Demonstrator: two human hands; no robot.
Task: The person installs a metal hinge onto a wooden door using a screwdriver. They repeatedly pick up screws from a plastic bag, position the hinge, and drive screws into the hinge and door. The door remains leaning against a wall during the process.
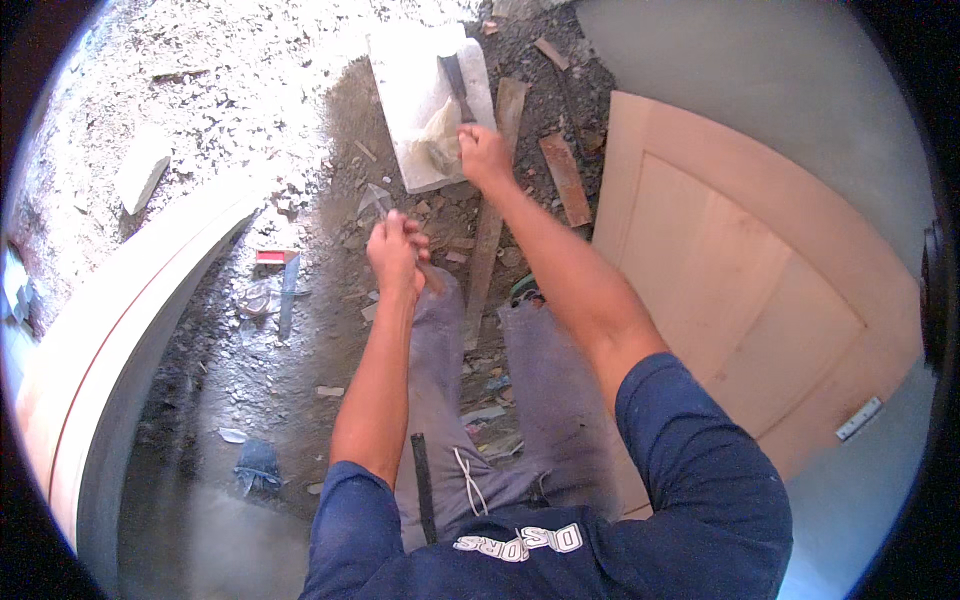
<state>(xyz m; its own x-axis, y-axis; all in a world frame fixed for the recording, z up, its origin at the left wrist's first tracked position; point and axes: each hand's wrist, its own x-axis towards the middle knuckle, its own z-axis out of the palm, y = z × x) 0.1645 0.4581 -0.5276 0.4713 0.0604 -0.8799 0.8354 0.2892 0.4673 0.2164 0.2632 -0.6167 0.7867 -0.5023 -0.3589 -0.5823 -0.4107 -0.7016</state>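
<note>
My right hand (485, 158) is closed at the near end of a narrow, dark putty knife (455, 82), above a white slab (405, 75). A yellowish, paste-like lump (435, 140) lies on the slab beside my fingers. Lower and to the left, my left hand (396, 252) is wrapped round a small pointed trowel (375, 199). Its metal blade points away from me, and the brownish handle end shows beneath my palm, near my knee. My fingers cover the middle of the trowel.
A wooden panel door (730, 290) leans at the right; a curved pale board (110, 370) stands left. Wood strips (497, 200), a brick-coloured piece (565, 180), a red-handled tool (272, 257) and rubble cover the dirt ground around my legs.
</note>
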